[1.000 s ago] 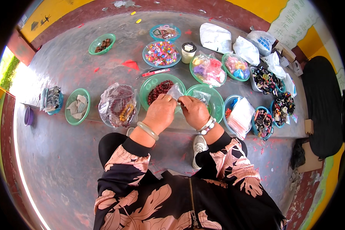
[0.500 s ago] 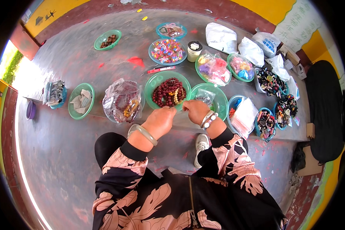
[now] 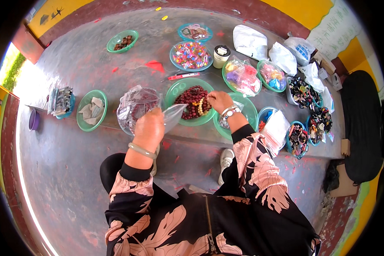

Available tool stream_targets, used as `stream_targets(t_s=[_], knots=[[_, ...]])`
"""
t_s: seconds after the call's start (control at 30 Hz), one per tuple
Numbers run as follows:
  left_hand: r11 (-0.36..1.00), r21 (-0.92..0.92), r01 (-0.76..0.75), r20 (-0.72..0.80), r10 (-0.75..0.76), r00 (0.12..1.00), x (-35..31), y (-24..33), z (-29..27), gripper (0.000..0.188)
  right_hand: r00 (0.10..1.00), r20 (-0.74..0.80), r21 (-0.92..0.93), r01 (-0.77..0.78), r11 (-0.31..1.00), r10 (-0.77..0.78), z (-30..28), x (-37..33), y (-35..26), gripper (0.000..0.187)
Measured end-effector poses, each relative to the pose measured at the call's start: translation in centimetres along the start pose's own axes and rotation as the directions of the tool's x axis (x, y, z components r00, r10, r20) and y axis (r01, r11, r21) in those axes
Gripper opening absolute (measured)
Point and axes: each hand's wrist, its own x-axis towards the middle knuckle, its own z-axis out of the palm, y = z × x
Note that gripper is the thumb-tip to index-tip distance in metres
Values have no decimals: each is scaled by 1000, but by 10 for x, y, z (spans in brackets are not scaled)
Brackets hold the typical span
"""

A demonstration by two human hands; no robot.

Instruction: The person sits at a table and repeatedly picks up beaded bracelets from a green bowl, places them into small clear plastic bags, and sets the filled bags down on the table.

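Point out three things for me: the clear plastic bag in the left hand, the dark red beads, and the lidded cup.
Clear plastic bag point(image 3: 174, 117): head view, middle of its film.
Dark red beads point(image 3: 193, 96): head view, middle of the heap.
Lidded cup point(image 3: 219, 62): head view, pale side below the lid.

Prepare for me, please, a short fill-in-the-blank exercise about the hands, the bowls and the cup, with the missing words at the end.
1. A clear plastic bag is held by the ____ hand.
2. The right hand is at a bowl of mostly dark red beads, and this bowl is ____.
3. The pale cup has a ____ lid.
4. The small bowl farthest to the left is ____.

Missing words: left; green; black; purple.
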Motion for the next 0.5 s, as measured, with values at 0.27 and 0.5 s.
stream_targets(t_s=[0.27, 0.5], knots=[[985, -133, 114, -108, -128, 986, 16, -10, -25, 12, 987, 156, -424, 36, 905, 34, 74, 54, 60, 40], [983, -147, 114, -46, -122, 992, 14, -15, -24, 11, 969, 166, -511, -74, 856, 183, 87, 63, 36, 40]])
